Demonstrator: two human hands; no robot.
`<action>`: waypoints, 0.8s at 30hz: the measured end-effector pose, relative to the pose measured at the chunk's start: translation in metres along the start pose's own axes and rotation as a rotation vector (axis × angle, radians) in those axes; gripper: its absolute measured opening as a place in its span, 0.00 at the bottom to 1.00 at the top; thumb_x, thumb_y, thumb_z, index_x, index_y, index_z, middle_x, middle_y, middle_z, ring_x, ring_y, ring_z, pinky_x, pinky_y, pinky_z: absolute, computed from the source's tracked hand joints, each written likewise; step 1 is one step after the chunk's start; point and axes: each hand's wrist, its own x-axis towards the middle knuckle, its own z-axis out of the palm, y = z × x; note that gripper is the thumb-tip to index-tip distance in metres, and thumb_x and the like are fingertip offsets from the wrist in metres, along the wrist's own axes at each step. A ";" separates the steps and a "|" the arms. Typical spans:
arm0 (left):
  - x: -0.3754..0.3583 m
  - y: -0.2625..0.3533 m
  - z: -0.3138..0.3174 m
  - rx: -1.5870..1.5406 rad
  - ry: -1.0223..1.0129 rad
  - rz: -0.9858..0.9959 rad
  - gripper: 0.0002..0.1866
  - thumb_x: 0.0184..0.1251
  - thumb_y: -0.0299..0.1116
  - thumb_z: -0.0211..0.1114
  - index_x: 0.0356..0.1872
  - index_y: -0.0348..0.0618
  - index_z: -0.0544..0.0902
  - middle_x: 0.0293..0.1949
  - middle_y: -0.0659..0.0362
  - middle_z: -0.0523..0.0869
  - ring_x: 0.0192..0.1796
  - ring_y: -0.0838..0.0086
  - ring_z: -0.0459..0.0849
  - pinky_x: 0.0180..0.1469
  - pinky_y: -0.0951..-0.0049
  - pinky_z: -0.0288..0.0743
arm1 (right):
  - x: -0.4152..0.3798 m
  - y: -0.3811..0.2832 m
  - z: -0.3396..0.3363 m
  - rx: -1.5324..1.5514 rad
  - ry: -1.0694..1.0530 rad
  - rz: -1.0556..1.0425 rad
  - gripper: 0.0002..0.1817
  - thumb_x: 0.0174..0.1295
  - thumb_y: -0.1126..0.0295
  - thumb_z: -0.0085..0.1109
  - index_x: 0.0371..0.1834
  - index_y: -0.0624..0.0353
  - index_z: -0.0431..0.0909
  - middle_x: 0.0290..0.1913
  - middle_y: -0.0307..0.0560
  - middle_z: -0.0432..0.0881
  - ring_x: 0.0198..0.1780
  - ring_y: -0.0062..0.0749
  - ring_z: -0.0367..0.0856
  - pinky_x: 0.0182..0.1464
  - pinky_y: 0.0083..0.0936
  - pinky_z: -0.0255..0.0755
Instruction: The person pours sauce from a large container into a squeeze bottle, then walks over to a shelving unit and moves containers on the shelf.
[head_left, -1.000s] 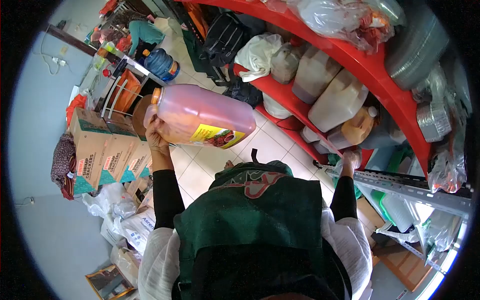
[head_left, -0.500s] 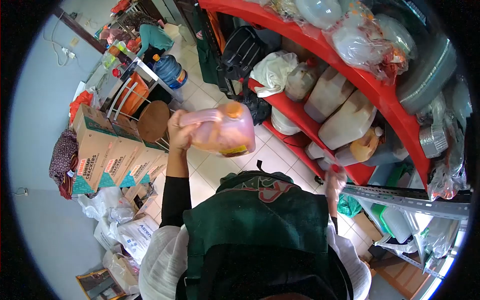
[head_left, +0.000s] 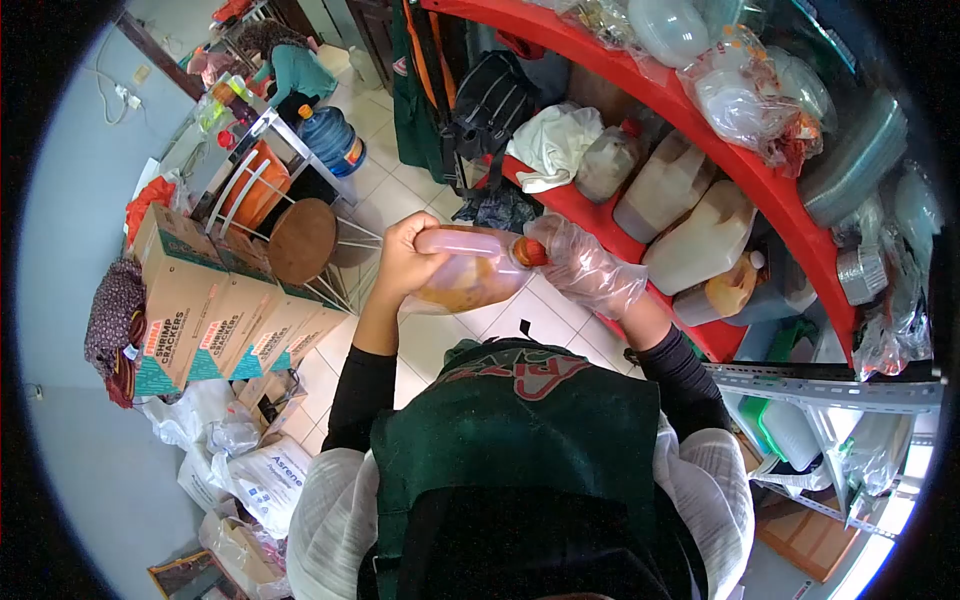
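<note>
My left hand [head_left: 404, 262] is closed around the handle of a translucent plastic jug [head_left: 468, 284], which lies tilted in the air with its mouth to the right. Some yellow-brown contents show through its wall. Over my right hand [head_left: 592, 270] is a clear, loose plastic glove. Its fingers are closed on the jug's orange-red cap [head_left: 529, 251], partly covering it. Whether the cap sits tight or loose cannot be made out.
Several jugs [head_left: 700, 233] lie on a red shelf [head_left: 665, 285] at my right, beside a white cloth [head_left: 556, 146]. Shrimp cracker cartons [head_left: 185, 300] and a round stool [head_left: 303, 240] stand left. A blue water bottle [head_left: 330, 140] and another person [head_left: 300, 72] are farther off.
My right hand has come up from the lower right to the jug's cap. The jug has turned so its mouth points right, still held by my left hand.
</note>
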 end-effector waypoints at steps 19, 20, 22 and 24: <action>0.011 0.016 -0.003 -0.108 -0.182 -0.109 0.10 0.39 0.20 0.66 0.28 0.38 0.77 0.25 0.66 0.78 0.30 0.85 0.75 0.34 0.81 0.70 | 0.021 -0.021 -0.036 0.118 -0.281 -0.209 0.15 0.50 0.68 0.63 0.42 0.60 0.78 0.37 0.53 0.78 0.40 0.47 0.78 0.41 0.36 0.73; 0.010 0.017 -0.001 -0.090 -0.171 -0.099 0.10 0.39 0.20 0.66 0.28 0.38 0.77 0.25 0.66 0.78 0.30 0.84 0.75 0.34 0.81 0.70 | 0.020 -0.020 -0.036 0.102 -0.275 -0.142 0.14 0.52 0.66 0.63 0.40 0.61 0.79 0.35 0.54 0.78 0.38 0.46 0.79 0.40 0.36 0.73; 0.008 0.019 0.001 -0.055 -0.149 -0.079 0.10 0.39 0.20 0.65 0.28 0.38 0.77 0.25 0.65 0.79 0.30 0.84 0.76 0.34 0.81 0.70 | 0.022 -0.025 -0.035 -0.104 -0.383 0.025 0.16 0.55 0.59 0.60 0.36 0.61 0.79 0.32 0.56 0.78 0.35 0.47 0.79 0.38 0.36 0.72; 0.007 0.016 0.005 -0.033 -0.103 -0.043 0.10 0.39 0.20 0.65 0.28 0.38 0.78 0.25 0.65 0.79 0.30 0.84 0.76 0.34 0.81 0.70 | 0.019 -0.023 -0.029 -0.211 -0.395 0.196 0.20 0.58 0.53 0.57 0.32 0.62 0.80 0.29 0.57 0.78 0.34 0.48 0.79 0.38 0.37 0.72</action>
